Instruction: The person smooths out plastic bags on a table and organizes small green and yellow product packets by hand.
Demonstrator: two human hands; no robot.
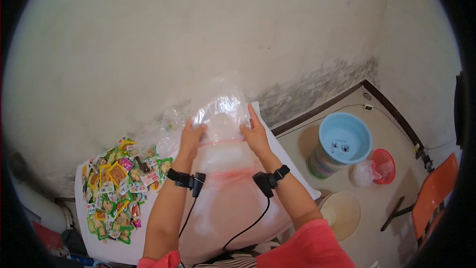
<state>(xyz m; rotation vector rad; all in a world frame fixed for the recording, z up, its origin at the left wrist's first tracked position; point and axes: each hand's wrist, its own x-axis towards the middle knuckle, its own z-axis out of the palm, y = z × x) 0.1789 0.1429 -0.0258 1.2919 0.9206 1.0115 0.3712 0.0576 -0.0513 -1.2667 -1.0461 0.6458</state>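
My left hand [192,139] grips the left edge of a clear plastic bag [220,111], its thumb pointing inward over the film. On the opposite edge my right hand [255,134] pinches the same bag, thumb and fingers closed on it. The bag is lifted between the hands, shiny and partly spread, close to the wall. Below it, more clear film with pinkish bands [233,173] lies over the white-covered table [163,228]. Left of my forearm spreads a heap of small food packets [116,178] in green, yellow and white wrappers.
Crumpled clear plastic [161,129] lies behind the packets against the wall [223,30]. On the floor at right are a blue basin [344,139] atop a container, a red basket [384,166], a cream bucket [347,216] and an orange chair [434,193]. Cables hang from both wrist straps.
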